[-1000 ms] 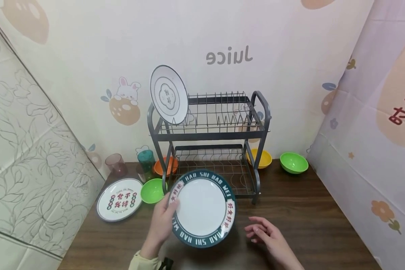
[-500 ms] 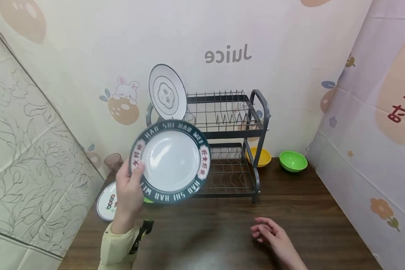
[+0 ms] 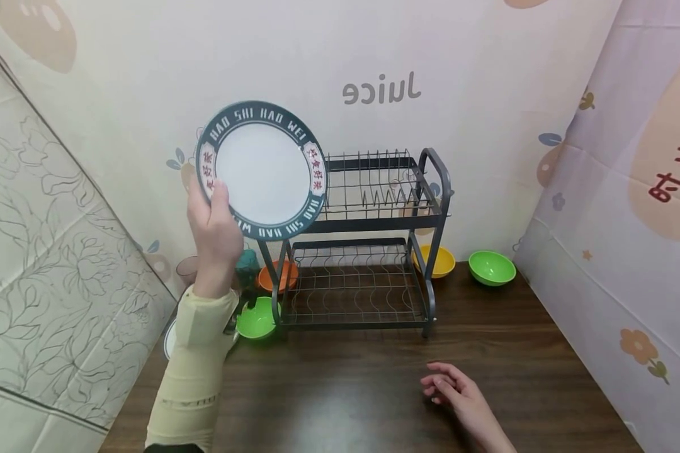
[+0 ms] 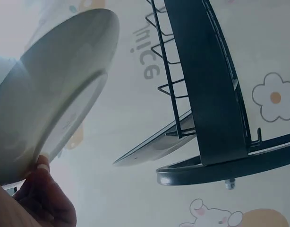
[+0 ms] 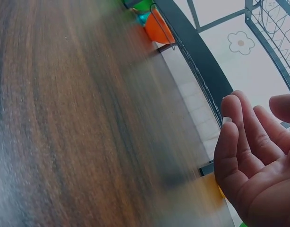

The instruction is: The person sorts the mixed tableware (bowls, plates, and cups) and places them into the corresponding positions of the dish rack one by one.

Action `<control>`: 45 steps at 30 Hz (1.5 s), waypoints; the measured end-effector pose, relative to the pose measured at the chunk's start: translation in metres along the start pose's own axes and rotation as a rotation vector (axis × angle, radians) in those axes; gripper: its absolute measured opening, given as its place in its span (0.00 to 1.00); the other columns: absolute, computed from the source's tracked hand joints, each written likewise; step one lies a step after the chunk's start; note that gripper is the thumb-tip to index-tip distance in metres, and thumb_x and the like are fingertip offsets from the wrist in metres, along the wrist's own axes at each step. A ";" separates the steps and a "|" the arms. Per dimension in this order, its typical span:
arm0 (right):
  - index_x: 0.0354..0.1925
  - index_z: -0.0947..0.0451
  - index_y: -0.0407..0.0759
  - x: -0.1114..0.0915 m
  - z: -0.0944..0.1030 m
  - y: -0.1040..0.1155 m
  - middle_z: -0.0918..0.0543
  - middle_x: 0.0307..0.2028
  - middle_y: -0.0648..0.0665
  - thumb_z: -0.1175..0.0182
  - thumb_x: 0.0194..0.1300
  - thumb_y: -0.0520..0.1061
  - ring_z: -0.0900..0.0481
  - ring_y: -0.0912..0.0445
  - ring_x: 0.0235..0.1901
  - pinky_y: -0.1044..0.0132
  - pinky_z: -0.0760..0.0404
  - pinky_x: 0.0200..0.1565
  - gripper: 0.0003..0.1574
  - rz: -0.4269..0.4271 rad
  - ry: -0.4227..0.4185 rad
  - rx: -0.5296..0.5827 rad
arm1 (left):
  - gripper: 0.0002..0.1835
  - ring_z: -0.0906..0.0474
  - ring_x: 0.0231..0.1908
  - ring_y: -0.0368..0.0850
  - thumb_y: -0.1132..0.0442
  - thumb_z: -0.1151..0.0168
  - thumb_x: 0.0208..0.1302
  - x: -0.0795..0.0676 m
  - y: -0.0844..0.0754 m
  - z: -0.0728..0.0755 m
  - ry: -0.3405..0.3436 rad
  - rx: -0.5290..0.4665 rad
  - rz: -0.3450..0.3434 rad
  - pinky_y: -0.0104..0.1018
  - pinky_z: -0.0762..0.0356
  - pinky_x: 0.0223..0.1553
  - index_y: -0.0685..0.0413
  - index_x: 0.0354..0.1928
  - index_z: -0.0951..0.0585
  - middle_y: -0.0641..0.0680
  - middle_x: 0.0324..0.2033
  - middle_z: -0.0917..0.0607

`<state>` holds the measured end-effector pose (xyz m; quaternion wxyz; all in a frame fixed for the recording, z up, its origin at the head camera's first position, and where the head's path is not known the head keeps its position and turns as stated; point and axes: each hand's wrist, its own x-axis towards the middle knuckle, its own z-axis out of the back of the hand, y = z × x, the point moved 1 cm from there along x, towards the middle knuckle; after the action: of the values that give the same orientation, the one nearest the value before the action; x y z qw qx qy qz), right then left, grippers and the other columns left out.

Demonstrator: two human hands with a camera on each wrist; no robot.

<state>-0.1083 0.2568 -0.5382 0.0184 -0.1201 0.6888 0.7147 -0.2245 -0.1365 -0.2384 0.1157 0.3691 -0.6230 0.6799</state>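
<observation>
My left hand (image 3: 215, 229) grips a white plate (image 3: 263, 173) with a dark green lettered rim by its left edge, thumb on the front. The plate is raised, its face toward me, in front of the upper left of a dark two-tier dish rack (image 3: 368, 225). In the left wrist view the plate's underside (image 4: 55, 71) shows, with a fingertip at its foot ring. Another plate (image 4: 159, 144) leans in the rack there; the head view hides it behind the held plate. My right hand (image 3: 456, 393) hangs over the table at the right, fingers loosely curled, holding nothing.
A green bowl (image 3: 257, 319), an orange bowl (image 3: 280, 277) and a teal cup (image 3: 247, 267) are left of the rack. A white plate (image 3: 170, 340) is mostly behind my left forearm. A yellow bowl (image 3: 437, 261) and another green bowl (image 3: 492, 268) stand right of the rack.
My left hand has carried the green-rimmed plate up and to the left, from low over the table to the rack's upper tier. My right hand shifted slightly right, then stayed still.
</observation>
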 end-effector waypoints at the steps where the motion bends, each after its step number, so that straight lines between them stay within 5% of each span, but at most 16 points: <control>1: 0.65 0.39 0.26 0.000 0.000 0.000 0.19 0.49 0.30 0.51 0.78 0.45 0.17 0.49 0.44 0.56 0.18 0.44 0.28 0.003 0.000 0.000 | 0.22 0.20 0.40 0.48 0.57 0.59 0.78 0.007 0.001 -0.003 0.007 0.024 -0.008 0.35 0.21 0.40 0.47 0.71 0.35 0.55 0.50 0.20; 8: 0.64 0.37 0.27 0.000 0.001 -0.001 0.18 0.49 0.31 0.51 0.79 0.45 0.17 0.50 0.43 0.57 0.18 0.44 0.27 -0.009 -0.021 -0.009 | 0.20 0.27 0.42 0.44 0.53 0.61 0.78 0.043 0.013 -0.024 0.009 0.278 -0.042 0.32 0.30 0.46 0.59 0.59 0.28 0.53 0.41 0.25; 13: 0.65 0.38 0.27 -0.001 0.001 0.000 0.19 0.50 0.30 0.51 0.78 0.45 0.18 0.50 0.43 0.57 0.18 0.44 0.27 -0.036 -0.038 0.002 | 0.21 0.37 0.58 0.46 0.53 0.59 0.77 0.064 0.018 -0.038 -0.008 0.505 -0.046 0.32 0.43 0.61 0.62 0.54 0.24 0.55 0.55 0.27; 20: 0.65 0.38 0.27 -0.002 0.003 -0.001 0.19 0.49 0.32 0.51 0.78 0.44 0.18 0.50 0.43 0.57 0.19 0.44 0.27 -0.038 -0.031 0.020 | 0.28 0.44 0.69 0.44 0.48 0.65 0.78 0.084 0.025 -0.052 0.083 0.584 0.068 0.32 0.49 0.68 0.58 0.68 0.31 0.51 0.71 0.35; 27: 0.65 0.37 0.27 -0.002 0.005 -0.004 0.18 0.48 0.33 0.51 0.79 0.45 0.18 0.50 0.43 0.58 0.19 0.44 0.26 -0.031 -0.027 0.026 | 0.26 0.27 0.47 0.52 0.49 0.69 0.79 0.095 0.032 -0.052 0.078 0.612 0.074 0.41 0.29 0.50 0.60 0.57 0.28 0.58 0.45 0.23; 35: 0.64 0.36 0.27 -0.004 0.006 -0.001 0.19 0.48 0.32 0.51 0.78 0.43 0.18 0.50 0.42 0.59 0.19 0.43 0.25 -0.021 -0.054 0.018 | 0.24 0.25 0.44 0.55 0.50 0.67 0.79 0.100 0.032 -0.057 0.139 0.696 0.064 0.44 0.27 0.47 0.61 0.55 0.28 0.60 0.43 0.22; 45: 0.62 0.35 0.26 -0.005 0.004 0.000 0.18 0.47 0.31 0.51 0.78 0.45 0.17 0.51 0.41 0.60 0.18 0.42 0.25 0.019 -0.036 0.019 | 0.26 0.24 0.48 0.52 0.53 0.65 0.79 0.099 0.038 -0.071 0.157 0.733 0.042 0.37 0.24 0.48 0.67 0.57 0.26 0.55 0.66 0.37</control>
<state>-0.1044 0.2613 -0.5376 0.0252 -0.1004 0.6962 0.7104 -0.3427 -0.1079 -0.2002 0.0094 0.3199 -0.3348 0.8863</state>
